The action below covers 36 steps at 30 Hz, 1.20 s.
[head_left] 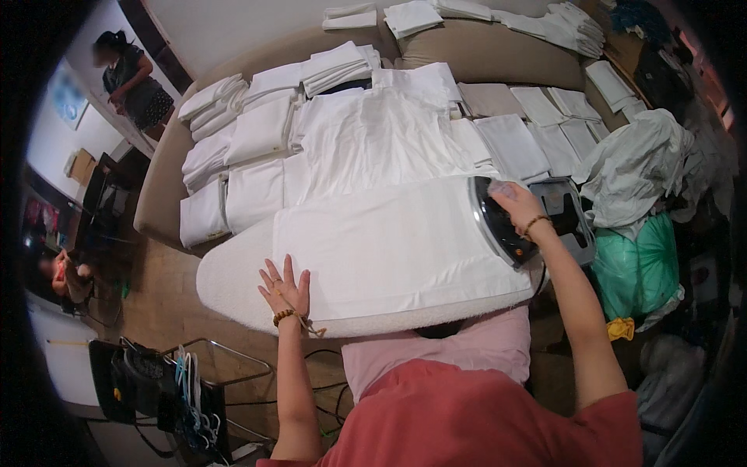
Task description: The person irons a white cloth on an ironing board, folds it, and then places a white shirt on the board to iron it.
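A white cloth (385, 245) lies spread over the padded ironing board (233, 274), its far side running on towards the sofa. My right hand (519, 207) grips the handle of a black clothes iron (496, 227), which rests on the cloth's right end. At the cloth's left edge my left hand (287, 289) lies flat with its fingers spread, partly on the board's cover. Just right of the iron sits its grey and black base (563, 216), partly hidden by my right arm.
Folded white cloths (257, 131) lie in stacks along the beige sofa (163, 175). Crumpled white fabric (636, 163) tops a green plastic bag (636, 268) at right. A chair (216, 362) with hangers (189, 379) stands at lower left. Two people (131, 82) are at far left.
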Available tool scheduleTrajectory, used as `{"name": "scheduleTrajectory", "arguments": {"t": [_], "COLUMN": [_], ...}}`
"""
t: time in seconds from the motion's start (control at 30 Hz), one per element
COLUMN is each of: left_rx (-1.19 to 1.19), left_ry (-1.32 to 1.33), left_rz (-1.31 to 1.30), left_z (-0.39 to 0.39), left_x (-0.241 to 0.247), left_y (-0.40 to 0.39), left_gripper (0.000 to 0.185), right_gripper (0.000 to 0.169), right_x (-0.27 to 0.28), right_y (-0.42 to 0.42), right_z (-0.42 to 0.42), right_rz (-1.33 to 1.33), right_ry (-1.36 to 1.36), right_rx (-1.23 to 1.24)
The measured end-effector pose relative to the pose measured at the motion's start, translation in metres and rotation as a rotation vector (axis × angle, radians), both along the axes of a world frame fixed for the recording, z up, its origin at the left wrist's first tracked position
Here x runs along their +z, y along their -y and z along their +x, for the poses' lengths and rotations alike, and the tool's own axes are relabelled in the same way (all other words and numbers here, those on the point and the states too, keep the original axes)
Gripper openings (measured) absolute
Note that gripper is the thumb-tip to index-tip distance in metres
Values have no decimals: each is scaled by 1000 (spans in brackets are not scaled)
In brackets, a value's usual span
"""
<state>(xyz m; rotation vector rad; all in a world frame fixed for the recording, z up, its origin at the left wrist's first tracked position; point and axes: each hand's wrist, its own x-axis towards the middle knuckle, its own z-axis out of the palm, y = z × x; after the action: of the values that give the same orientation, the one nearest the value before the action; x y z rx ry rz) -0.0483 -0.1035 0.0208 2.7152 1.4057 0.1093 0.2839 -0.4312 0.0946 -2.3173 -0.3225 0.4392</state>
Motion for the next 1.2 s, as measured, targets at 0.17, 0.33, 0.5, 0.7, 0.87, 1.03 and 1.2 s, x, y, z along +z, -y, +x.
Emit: {"name": "scheduleTrajectory", "arguments": {"t": [0.17,0.33,0.5,0.7,0.87,1.03,1.2], "left_rx": [273,243,123,53,125,125,139], "left_ry": [204,404,565,477,468,452,449], "left_rz": [-83,-223,-140,42,-40,-2,20], "left_z": [-3,-47,-40,-45,-43,-46,-37], "left_x": [18,-10,-9,-14,-11,-17,-11], "left_y": [6,-40,-37,-33,-30,-31,-26], "left_gripper": [55,36,31,31,30,29,31], "right_gripper": [48,55,57,54,50,50,59], "right_x": [23,0,16,36,27,-3,-6], "right_y": [31,-6,-86,-108,-45,46,121], "right_z": [-34,-100,-172,-205,-157,-69,16], "right_rz": [52,97,-43,-115,-139,6,-96], "right_ry": [-292,-118,-95,-51,-40,84,150], "right_rx": [146,636,881,880,616,138,-201]}}
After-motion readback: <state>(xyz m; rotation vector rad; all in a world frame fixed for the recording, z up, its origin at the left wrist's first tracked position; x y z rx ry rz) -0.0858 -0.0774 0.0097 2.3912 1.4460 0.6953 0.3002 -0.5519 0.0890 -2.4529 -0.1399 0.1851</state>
